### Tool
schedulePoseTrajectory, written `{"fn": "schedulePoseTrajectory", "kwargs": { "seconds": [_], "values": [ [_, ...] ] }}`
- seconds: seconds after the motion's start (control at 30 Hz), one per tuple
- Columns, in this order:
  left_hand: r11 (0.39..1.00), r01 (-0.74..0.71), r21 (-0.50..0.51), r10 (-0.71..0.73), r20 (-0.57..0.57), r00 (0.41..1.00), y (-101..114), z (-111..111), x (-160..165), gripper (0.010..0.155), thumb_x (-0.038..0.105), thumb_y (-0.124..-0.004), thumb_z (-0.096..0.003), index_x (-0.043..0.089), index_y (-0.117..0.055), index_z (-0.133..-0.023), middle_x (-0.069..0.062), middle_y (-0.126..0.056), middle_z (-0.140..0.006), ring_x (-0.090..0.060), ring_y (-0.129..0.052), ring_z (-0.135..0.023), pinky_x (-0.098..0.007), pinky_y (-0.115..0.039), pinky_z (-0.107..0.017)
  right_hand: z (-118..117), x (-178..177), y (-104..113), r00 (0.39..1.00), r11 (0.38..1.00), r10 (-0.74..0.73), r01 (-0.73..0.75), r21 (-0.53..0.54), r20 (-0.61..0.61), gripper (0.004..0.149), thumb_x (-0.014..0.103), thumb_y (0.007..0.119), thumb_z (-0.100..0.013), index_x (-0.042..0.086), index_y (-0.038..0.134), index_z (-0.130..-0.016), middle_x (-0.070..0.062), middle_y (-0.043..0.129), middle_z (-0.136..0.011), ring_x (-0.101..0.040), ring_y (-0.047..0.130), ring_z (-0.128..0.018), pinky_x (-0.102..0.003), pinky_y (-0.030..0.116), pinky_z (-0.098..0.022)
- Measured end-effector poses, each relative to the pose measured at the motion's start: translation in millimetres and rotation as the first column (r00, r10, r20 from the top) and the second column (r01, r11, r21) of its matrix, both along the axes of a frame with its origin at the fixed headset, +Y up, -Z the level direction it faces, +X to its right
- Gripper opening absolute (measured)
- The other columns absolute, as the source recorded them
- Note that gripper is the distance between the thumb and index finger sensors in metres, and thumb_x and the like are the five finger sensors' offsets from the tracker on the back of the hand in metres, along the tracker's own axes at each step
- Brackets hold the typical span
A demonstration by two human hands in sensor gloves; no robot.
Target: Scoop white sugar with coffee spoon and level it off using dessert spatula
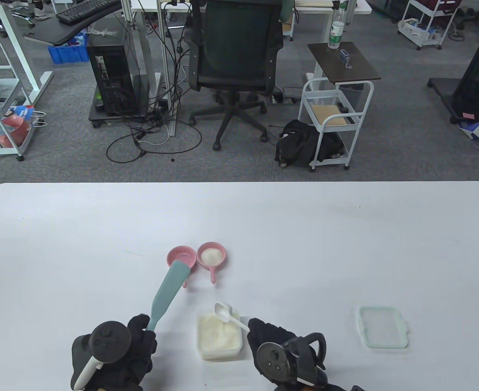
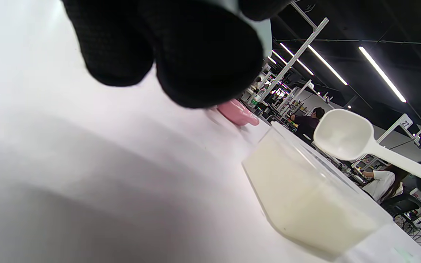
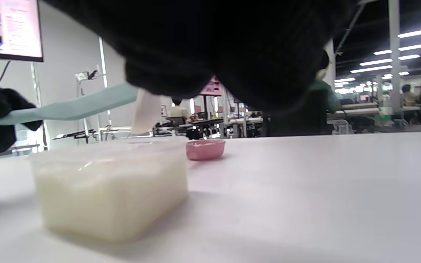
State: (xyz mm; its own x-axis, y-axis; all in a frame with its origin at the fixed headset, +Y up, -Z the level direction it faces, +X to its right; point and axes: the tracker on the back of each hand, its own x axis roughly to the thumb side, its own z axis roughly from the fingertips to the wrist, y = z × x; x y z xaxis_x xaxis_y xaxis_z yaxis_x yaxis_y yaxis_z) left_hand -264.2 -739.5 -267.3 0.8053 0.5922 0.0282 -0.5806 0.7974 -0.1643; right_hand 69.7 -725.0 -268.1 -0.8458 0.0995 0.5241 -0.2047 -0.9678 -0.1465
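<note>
— Where's the sugar?
— In the tub (image 1: pixel 218 336) near the table's (image 1: pixel 345 244) front edge, between both hands.
— And the spoon (image 1: pixel 230 315)?
— The right hand (image 1: pixel 282 350) pinches its handle; the empty bowl hangs over the tub's far right corner.
— The left hand (image 1: pixel 115 352)?
— Curled round the spatula (image 1: pixel 168 295), whose blade reaches over the left pink dish (image 1: pixel 181 256).

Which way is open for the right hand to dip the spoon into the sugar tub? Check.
Probably straight down. The right hand holds the spoon with its bowl already above the open tub; the lid lies aside, and the spatula is off to the left.
</note>
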Motion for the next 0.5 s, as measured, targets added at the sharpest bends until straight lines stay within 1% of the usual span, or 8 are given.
{"fn": "schedulePoseTrajectory", "kwargs": {
  "seconds": [0.07, 0.13, 0.23, 0.33, 0.43, 0.5],
  "values": [
    [1.0, 0.003, -0.004, -0.003, 0.002, 1.0, -1, 0, 1, 0.063, 0.029, -0.055, -0.0629, -0.011, -0.046, -0.111, -0.012, -0.096, -0.075, -0.011, -0.107, -0.037, -0.049, -0.088, -0.056, 4, -4, -4, 0.998, 0.997, 0.057, -0.057, 0.045, -0.007, 0.041, 0.03, 0.069, -0.062, 0.005, 0.08, -0.092, -0.01, 0.097, -0.053, 0.003, 0.09, -0.019, -0.027, 0.099, -0.028],
    [1.0, 0.006, -0.009, -0.006, 0.003, 1.0, -1, 0, 1, 0.063, 0.029, -0.055, -0.0628, -0.011, -0.046, -0.111, -0.012, -0.096, -0.075, -0.011, -0.107, -0.037, -0.049, -0.088, -0.056, 8, -9, -9, 0.991, 0.985, 0.131, -0.129, 0.115, -0.007, 0.04, 0.03, 0.069, -0.062, 0.005, 0.08, -0.091, -0.01, 0.097, -0.053, 0.003, 0.09, -0.018, -0.027, 0.099, -0.028],
    [1.0, 0.011, -0.01, -0.011, 0.001, 1.0, -1, 0, 1, 0.063, 0.029, -0.055, -0.0629, -0.011, -0.046, -0.111, -0.012, -0.096, -0.075, -0.011, -0.107, -0.037, -0.049, -0.088, -0.056, 12, -14, -14, 0.98, 0.967, 0.197, -0.194, 0.167, 0.002, 0.04, 0.029, 0.069, -0.062, 0.004, 0.08, -0.092, -0.011, 0.097, -0.053, 0.003, 0.09, -0.019, -0.027, 0.099, -0.028],
    [1.0, 0.01, -0.01, -0.01, 0.0, 1.0, -1, 0, 0, 0.062, 0.029, -0.055, -0.0628, -0.009, -0.046, -0.111, -0.012, -0.096, -0.075, -0.011, -0.107, -0.037, -0.049, -0.088, -0.056, 16, -22, -18, 0.954, 0.922, 0.3, -0.298, 0.248, 0.03, 0.041, 0.029, 0.069, -0.062, 0.004, 0.08, -0.093, -0.011, 0.098, -0.053, 0.003, 0.09, -0.018, -0.027, 0.099, -0.027],
    [1.0, 0.014, -0.009, -0.014, 0.003, 1.0, -1, 0, 1, 0.062, 0.029, -0.055, -0.0629, -0.009, -0.046, -0.111, -0.012, -0.096, -0.075, -0.011, -0.107, -0.037, -0.049, -0.088, -0.056, 20, -30, -19, 0.942, 0.909, 0.336, -0.327, 0.26, 0.009, 0.041, 0.028, 0.07, -0.062, 0.003, 0.08, -0.093, -0.011, 0.098, -0.052, 0.003, 0.09, -0.018, -0.027, 0.099, -0.027],
    [1.0, 0.017, -0.007, -0.017, 0.005, 1.0, -1, 0, 1, 0.062, 0.029, -0.055, -0.0629, -0.009, -0.046, -0.111, -0.012, -0.096, -0.075, -0.011, -0.107, -0.037, -0.049, -0.088, -0.056, 20, -34, -20, 0.946, 0.924, 0.325, -0.316, 0.215, -0.005, 0.041, 0.028, 0.069, -0.062, 0.003, 0.08, -0.092, -0.011, 0.098, -0.052, 0.003, 0.09, -0.017, -0.027, 0.099, -0.027]
  ]
}}
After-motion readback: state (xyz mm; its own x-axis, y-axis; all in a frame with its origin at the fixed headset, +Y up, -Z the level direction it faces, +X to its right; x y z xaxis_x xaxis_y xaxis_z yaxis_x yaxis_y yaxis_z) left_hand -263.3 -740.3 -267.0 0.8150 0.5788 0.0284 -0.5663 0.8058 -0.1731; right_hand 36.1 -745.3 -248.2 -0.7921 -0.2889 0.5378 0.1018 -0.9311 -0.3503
